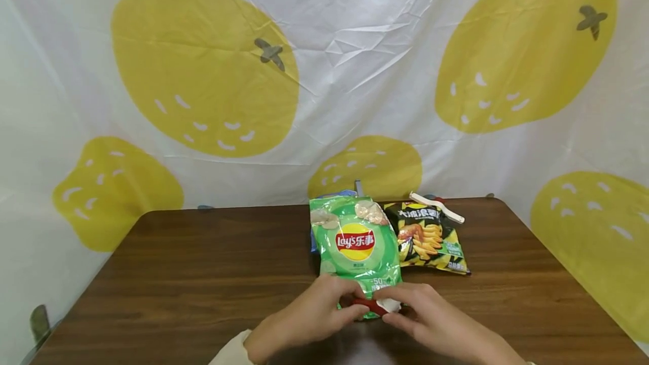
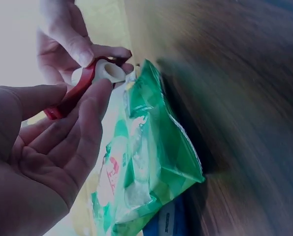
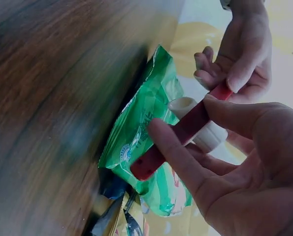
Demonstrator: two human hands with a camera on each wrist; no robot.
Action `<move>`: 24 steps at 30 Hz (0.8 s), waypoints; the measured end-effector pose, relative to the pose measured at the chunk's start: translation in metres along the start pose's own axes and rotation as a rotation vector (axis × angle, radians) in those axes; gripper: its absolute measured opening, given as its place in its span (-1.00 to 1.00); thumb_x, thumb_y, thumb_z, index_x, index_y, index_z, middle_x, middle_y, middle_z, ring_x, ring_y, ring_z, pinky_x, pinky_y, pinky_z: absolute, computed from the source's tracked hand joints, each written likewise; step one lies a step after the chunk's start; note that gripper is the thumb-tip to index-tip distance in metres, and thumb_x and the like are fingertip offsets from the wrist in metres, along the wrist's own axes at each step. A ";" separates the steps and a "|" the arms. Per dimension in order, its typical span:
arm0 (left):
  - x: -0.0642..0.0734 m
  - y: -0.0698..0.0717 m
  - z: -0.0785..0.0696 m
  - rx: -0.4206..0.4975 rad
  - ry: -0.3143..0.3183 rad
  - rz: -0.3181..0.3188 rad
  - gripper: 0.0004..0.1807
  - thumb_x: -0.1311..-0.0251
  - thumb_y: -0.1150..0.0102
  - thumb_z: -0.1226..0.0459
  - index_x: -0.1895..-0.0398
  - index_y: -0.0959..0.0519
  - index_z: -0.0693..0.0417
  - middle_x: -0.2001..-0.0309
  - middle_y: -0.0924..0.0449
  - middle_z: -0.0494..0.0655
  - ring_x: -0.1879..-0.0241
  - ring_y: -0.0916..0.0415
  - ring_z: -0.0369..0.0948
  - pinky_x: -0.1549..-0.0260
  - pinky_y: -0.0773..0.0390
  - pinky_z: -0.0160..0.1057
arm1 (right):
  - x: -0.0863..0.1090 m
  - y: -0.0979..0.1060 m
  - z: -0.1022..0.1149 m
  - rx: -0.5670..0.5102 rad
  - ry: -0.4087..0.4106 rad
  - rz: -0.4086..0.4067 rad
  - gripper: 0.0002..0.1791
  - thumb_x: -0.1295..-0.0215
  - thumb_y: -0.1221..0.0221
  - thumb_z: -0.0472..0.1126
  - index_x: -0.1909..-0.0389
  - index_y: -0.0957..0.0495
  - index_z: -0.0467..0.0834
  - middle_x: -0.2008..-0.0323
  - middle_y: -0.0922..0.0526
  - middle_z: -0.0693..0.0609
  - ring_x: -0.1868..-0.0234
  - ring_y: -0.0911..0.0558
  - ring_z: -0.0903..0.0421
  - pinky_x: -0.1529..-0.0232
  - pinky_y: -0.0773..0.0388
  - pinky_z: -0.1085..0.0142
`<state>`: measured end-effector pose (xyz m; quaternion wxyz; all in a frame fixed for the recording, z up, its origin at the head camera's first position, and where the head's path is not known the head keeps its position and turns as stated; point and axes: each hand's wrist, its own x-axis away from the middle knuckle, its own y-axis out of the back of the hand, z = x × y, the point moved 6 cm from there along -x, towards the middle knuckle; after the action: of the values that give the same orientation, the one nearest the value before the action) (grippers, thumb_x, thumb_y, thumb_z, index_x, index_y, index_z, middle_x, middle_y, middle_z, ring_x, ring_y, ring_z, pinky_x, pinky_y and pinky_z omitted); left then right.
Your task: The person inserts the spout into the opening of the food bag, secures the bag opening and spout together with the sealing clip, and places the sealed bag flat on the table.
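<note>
The left hand and right hand each have their grip pinched on the red clip, at the near end of the green bag. If one pinch slackened, I'd expect it to twist loose and drop.

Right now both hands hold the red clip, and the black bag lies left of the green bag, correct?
No: the black bag lies right of the green bag, as the head view shows. The left hand and right hand do hold the red clip.
</note>
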<state>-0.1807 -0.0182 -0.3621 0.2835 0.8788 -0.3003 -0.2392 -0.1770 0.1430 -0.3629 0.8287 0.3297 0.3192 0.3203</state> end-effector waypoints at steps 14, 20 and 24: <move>0.002 -0.001 0.000 0.190 -0.018 0.128 -0.92 -0.32 -0.24 0.30 0.32 -0.60 0.13 0.46 -0.72 0.01 0.49 -0.62 -0.45 0.52 -0.49 -0.51 | 0.002 0.003 -0.006 -0.148 -0.043 0.078 -0.74 -0.42 -0.19 -0.17 -0.08 -0.62 -0.05 0.08 -0.69 0.15 0.15 -0.62 0.31 0.22 -0.65 0.34; 0.001 0.003 0.005 0.116 -0.017 0.092 -0.91 -0.30 -0.29 0.25 0.26 -0.66 0.09 0.45 -0.72 -0.09 0.49 -0.59 -0.44 0.45 -0.54 -0.48 | 0.003 0.008 -0.011 -0.190 -0.142 0.077 -0.80 -0.49 -0.11 -0.11 -0.03 -0.47 -0.07 0.25 -0.73 0.12 0.31 -0.68 0.25 0.32 -0.62 0.33; 0.000 0.004 0.011 0.110 0.002 0.117 -0.86 -0.27 -0.31 0.20 0.20 -0.67 0.06 0.45 -0.71 -0.11 0.48 -0.59 -0.43 0.46 -0.55 -0.46 | 0.004 0.007 -0.013 -0.229 -0.159 0.109 -0.85 -0.52 -0.05 -0.13 0.01 -0.45 -0.08 0.28 -0.75 0.08 0.33 -0.70 0.19 0.32 -0.63 0.30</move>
<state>-0.1887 -0.0250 -0.3682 0.2485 0.8743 -0.3635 -0.2043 -0.1862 0.1540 -0.3664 0.8650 0.2739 0.1957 0.3721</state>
